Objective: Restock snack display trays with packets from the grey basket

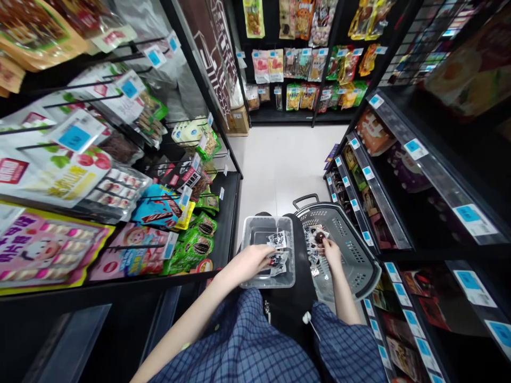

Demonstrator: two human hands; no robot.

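Note:
A clear plastic tub [248, 234] rests on my lap, with several small white packets printed in black characters [278, 239] inside. My left hand [257, 261] reaches over its rim, fingers drawn together on one of these packets. To the right stands a grey shopping basket [355, 250] with a perforated wall, tilted beside my leg. My right hand [333, 252] is inside it, pinching a small packet with a dark round piece [320, 238] between thumb and fingers. More white packets [313, 252] lie in the basket under that hand.
Snack bags hang on a rack [227, 213] close on the left. Shelves with blue-and-white price tags [471, 219] flank the right side. Ahead, pale floor tiles [275, 159] lead to another snack rack [279, 119] and a cardboard box [238, 121].

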